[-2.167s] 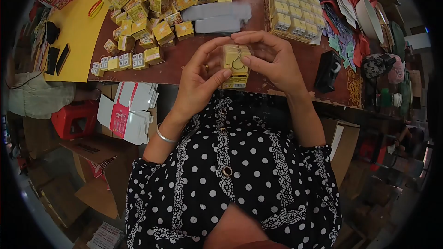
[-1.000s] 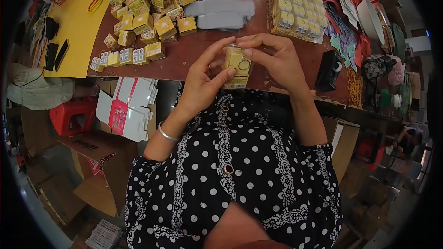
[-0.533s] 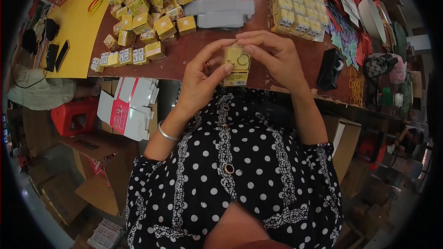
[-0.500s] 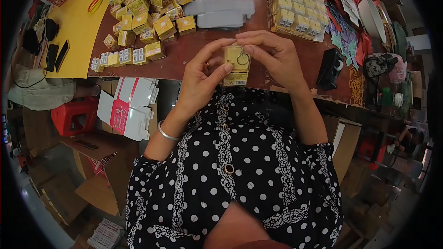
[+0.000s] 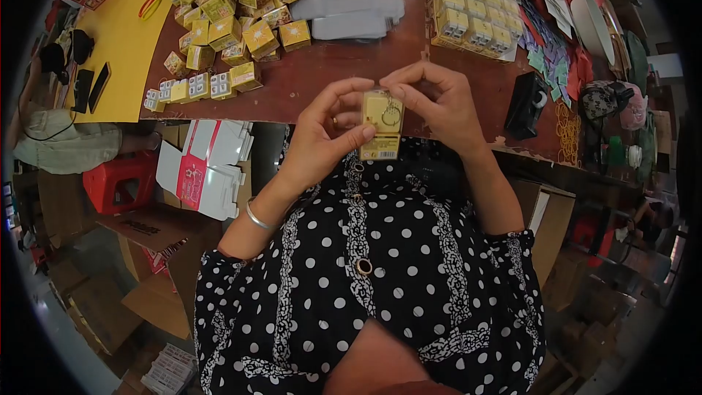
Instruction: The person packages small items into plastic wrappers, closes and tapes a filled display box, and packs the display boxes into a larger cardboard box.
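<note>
My left hand grips the left side of a small yellow box, its thumb pressed on the front face. The box is upright in front of my chest, at the table's near edge, with a barcode low on its face. A metal keyring on a chain shows through its clear upper part. My right hand pinches the box's top right corner between thumb and forefinger.
Many yellow boxes lie heaped at the table's back left, beside blurred clear plastic sleeves. A full display tray stands back right. A black tape dispenser and yellow rubber bands lie right.
The box has come lower and tilted so that more of its barcoded face shows. Both hands moved slightly down with it, and my right fingers now pinch its top corner.
</note>
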`<state>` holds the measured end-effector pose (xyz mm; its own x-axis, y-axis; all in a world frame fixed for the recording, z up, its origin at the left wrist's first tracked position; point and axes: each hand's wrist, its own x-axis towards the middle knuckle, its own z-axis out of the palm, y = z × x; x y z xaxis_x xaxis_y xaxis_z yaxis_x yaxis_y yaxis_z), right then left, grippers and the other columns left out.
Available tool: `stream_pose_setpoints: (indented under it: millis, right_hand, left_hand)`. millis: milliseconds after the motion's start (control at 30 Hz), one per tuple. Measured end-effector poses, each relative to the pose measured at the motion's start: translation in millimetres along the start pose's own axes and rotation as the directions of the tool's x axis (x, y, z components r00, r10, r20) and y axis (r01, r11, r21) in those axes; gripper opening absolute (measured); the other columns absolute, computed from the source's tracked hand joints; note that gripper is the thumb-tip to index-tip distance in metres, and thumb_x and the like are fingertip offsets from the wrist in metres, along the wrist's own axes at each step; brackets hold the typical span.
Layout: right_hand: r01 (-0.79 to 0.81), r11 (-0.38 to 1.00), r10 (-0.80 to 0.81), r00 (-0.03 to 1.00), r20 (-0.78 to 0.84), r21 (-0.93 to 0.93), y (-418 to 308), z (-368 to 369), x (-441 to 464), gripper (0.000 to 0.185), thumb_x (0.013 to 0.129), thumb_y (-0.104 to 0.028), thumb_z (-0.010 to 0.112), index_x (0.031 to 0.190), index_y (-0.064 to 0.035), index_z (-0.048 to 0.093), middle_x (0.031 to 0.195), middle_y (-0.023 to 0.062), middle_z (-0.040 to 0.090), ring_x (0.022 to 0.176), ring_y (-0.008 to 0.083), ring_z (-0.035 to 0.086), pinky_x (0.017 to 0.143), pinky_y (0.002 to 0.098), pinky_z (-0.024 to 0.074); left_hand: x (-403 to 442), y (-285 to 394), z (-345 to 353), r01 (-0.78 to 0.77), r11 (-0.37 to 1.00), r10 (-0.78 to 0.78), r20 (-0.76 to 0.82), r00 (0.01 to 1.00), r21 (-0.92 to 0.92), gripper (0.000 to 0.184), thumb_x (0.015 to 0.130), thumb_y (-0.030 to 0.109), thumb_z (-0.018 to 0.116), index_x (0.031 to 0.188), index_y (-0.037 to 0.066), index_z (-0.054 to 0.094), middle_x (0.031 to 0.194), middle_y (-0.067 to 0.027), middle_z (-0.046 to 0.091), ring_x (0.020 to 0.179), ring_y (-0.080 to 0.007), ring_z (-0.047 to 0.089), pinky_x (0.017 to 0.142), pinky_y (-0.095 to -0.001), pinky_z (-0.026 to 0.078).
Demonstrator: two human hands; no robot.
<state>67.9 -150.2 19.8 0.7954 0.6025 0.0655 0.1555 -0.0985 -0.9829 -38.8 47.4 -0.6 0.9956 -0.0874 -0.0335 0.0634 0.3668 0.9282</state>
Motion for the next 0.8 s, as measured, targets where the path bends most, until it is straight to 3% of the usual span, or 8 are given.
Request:
stream_pose_setpoints:
  millis: [200, 233, 267, 300, 433, 600, 733, 800]
  right_hand:
    - [-0.207, 0.957, 0.193, 0.977, 0.088, 0.204, 14, 26, -55, 0.011, 0.09, 0.0, 0.069, 0.1, 0.0044, 0.068, 0.109, 0.0122, 0.069, 0.101, 0.0154, 0.066, 0.091, 0.0288, 0.054]
    - [-0.228, 0.95, 0.213, 0.973, 0.091, 0.214, 16, 30, -60, 0.011, 0.09, 0.0, 0.069, 0.1, 0.0044, 0.068, 0.109, 0.0122, 0.069, 0.101, 0.0154, 0.066, 0.091, 0.0288, 0.054]
    - [-0.137, 0.974, 0.13, 0.99, 0.048, 0.183, 18, 34, -64, 0.01, 0.089, -0.001, 0.071, 0.098, 0.0029, 0.069, 0.105, 0.0106, 0.07, 0.099, 0.0149, 0.067, 0.087, 0.0287, 0.0548]
    - [-0.042, 0.989, 0.041, 0.999, 0.008, 0.145, 18, 36, -66, 0.009, 0.087, -0.001, 0.072, 0.095, 0.0014, 0.069, 0.1, 0.009, 0.072, 0.096, 0.0144, 0.068, 0.084, 0.0286, 0.0556]
    - [0.111, 0.993, -0.112, 0.993, -0.023, -0.051, 12, 38, -62, 0.009, 0.084, -0.001, 0.074, 0.091, 0.0007, 0.07, 0.098, 0.0099, 0.072, 0.093, 0.0163, 0.07, 0.083, 0.029, 0.0555]
    - [0.003, 1.0, -0.003, 1.0, -0.022, 0.029, 6, 32, -60, 0.008, 0.084, -0.003, 0.075, 0.09, 0.0018, 0.071, 0.091, 0.0091, 0.073, 0.086, 0.0152, 0.07, 0.08, 0.028, 0.0553]
    - [-0.123, 0.988, 0.119, 0.992, 0.045, 0.091, -4, 26, -58, 0.008, 0.089, -0.004, 0.072, 0.092, 0.003, 0.071, 0.096, 0.0103, 0.072, 0.091, 0.015, 0.068, 0.083, 0.0261, 0.0538]
    - [-0.186, 0.972, 0.178, 0.982, 0.068, 0.141, -9, 24, -57, 0.009, 0.09, -0.005, 0.072, 0.089, 0.0029, 0.071, 0.095, 0.01, 0.072, 0.089, 0.0137, 0.068, 0.081, 0.025, 0.0533]
  left_hand:
    - [-36, -9, -4, 0.224, 0.974, -0.226, 0.073, 0.971, 0.042, 0.048, 0.089, 0.001, 0.072, 0.132, 0.005, 0.052, 0.125, -0.0059, 0.056, 0.111, -0.0159, 0.062, 0.098, -0.0304, 0.053]
    - [-36, -12, -7, 0.124, 0.986, -0.136, 0.104, 0.985, 0.112, 0.043, 0.089, 0.002, 0.072, 0.128, 0.005, 0.055, 0.125, -0.0062, 0.055, 0.112, -0.0163, 0.062, 0.098, -0.0315, 0.053]
    - [-36, -13, -9, 0.016, 0.984, -0.042, 0.144, 0.989, 0.18, 0.038, 0.088, 0.003, 0.073, 0.124, 0.005, 0.058, 0.126, -0.0066, 0.054, 0.113, -0.0167, 0.062, 0.098, -0.0326, 0.054]
    - [-37, 0, -6, 0.094, 0.955, -0.112, 0.05, 0.992, 0.28, 0.026, 0.088, 0.006, 0.075, 0.113, 0.005, 0.065, 0.128, -0.0078, 0.053, 0.114, -0.0176, 0.061, 0.099, -0.033, 0.053]
    - [-29, 14, -2, 0.051, 0.938, -0.072, 0.048, 0.996, 0.344, 0.019, 0.089, 0.004, 0.072, 0.107, 0.001, 0.066, 0.129, -0.01, 0.056, 0.117, -0.0191, 0.059, 0.101, -0.0333, 0.05]
    - [-18, 19, -2, -0.09, 0.819, 0.017, 0.133, 0.991, 0.566, 0.009, 0.089, 0.004, 0.071, 0.096, -0.001, 0.072, 0.097, -0.0087, 0.07, 0.1, -0.0174, 0.066, 0.088, -0.029, 0.051]
    - [-15, 22, 1, -0.014, 0.844, -0.036, 0.082, 0.996, 0.536, 0.007, 0.088, 0.004, 0.071, 0.094, -0.001, 0.073, 0.094, -0.0082, 0.07, 0.095, -0.017, 0.066, 0.086, -0.029, 0.051]
    - [-13, 23, 3, -0.058, 0.855, 0.016, 0.084, 0.996, 0.515, 0.009, 0.089, 0.006, 0.071, 0.091, -0.002, 0.071, 0.086, -0.0062, 0.068, 0.082, -0.0121, 0.063, 0.074, -0.026, 0.05]
